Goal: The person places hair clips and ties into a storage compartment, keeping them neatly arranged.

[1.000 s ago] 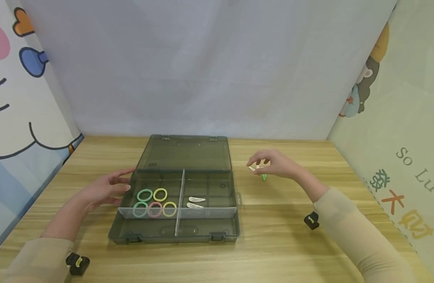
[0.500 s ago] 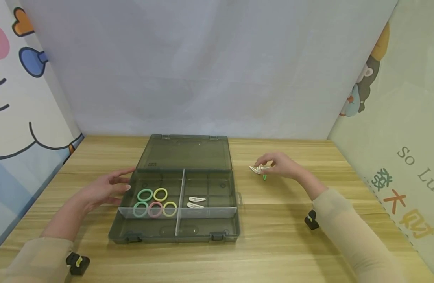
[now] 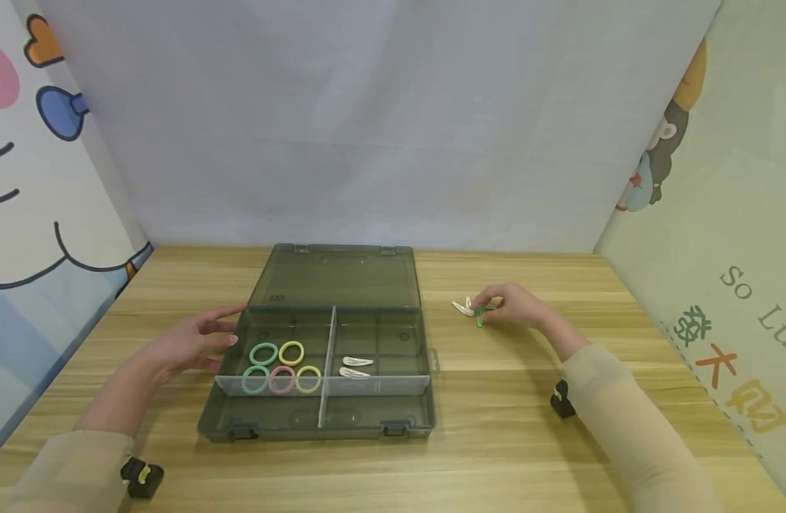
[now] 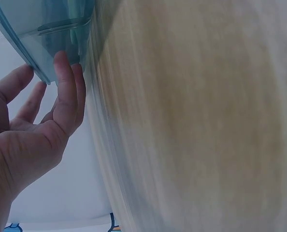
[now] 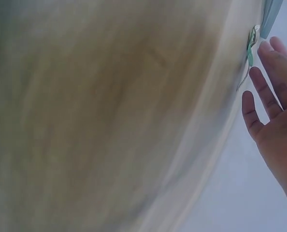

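Note:
An open grey translucent box (image 3: 376, 388) has several coloured rings (image 3: 281, 380) in its left compartment and two white clips (image 3: 357, 361) in the right one. My left hand (image 3: 187, 342) touches the box's left side with extended fingers; the left wrist view shows that hand (image 4: 42, 111) with fingertips against the box wall (image 4: 56, 41). At the right, my right hand (image 3: 517, 305) has its fingertips at a small pile with white clips (image 3: 462, 308) and a green clip (image 3: 479, 319). In the right wrist view its fingers (image 5: 263, 89) reach out beside the green clip (image 5: 250, 54).
The box's lid (image 3: 338, 278) lies folded back behind it on the wooden table (image 3: 495, 442). A pale curtain (image 3: 380, 128) stands along the back edge, with printed panels at the left and right.
My right hand has moved slightly to the right and down over the pile, showing more of the white clips. My left hand and the box have stayed put.

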A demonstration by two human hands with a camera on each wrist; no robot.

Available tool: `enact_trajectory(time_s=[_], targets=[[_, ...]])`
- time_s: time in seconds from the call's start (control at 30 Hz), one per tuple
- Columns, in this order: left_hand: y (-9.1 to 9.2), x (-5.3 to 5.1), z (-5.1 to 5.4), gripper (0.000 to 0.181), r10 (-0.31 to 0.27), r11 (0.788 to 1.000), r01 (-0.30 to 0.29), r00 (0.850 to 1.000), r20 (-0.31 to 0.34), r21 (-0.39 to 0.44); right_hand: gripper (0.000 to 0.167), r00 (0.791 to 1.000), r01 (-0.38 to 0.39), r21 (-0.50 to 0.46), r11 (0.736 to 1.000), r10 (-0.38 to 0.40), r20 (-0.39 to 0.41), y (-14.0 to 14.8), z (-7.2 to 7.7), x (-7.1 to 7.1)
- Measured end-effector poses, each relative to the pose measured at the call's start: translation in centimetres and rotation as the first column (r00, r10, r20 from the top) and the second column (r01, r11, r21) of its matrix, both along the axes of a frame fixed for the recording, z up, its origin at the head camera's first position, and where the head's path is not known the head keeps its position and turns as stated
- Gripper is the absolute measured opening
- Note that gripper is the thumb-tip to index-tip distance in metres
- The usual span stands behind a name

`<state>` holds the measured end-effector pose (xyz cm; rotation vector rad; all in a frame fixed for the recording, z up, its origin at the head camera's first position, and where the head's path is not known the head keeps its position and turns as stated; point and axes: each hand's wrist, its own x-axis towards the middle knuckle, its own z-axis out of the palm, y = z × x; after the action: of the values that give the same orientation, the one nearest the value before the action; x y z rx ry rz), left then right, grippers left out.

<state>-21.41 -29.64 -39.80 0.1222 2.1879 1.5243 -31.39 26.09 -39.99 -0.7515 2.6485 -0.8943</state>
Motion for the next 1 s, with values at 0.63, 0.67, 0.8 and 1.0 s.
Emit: enact_trajectory(time_s=[0.63, 0.67, 0.8, 1.0], targets=[[0.18, 0.11, 0.07, 0.073, -0.003, 1.0, 0.003, 1.0, -0.004, 0.015, 0.014, 0.999, 0.004, 0.087, 0.996, 0.0, -0.046, 0.17, -0.63, -0.67], [0.19, 0.12, 0.09, 0.073, -0.003, 1.0, 0.003, 1.0, -0.003, 0.015, 0.014, 0.999, 0.002, 0.091, 0.996, 0.002, -0.041, 0.11, -0.65, -0.71], [0.2, 0.13, 0.17, 0.073, -0.005, 1.0, 0.005, 1.0, -0.005, 0.014, 0.014, 1.0, 0.003, 0.089, 0.996, -0.001, -0.019, -0.05, -0.6, -0.71], [0.17, 0.12, 0.2, 0.073, -0.005, 1.0, 0.005, 1.0, -0.008, 0.007, 0.011, 1.0, 0.005, 0.076, 0.997, -0.005, -0.003, -0.37, -0.53, -0.75]])
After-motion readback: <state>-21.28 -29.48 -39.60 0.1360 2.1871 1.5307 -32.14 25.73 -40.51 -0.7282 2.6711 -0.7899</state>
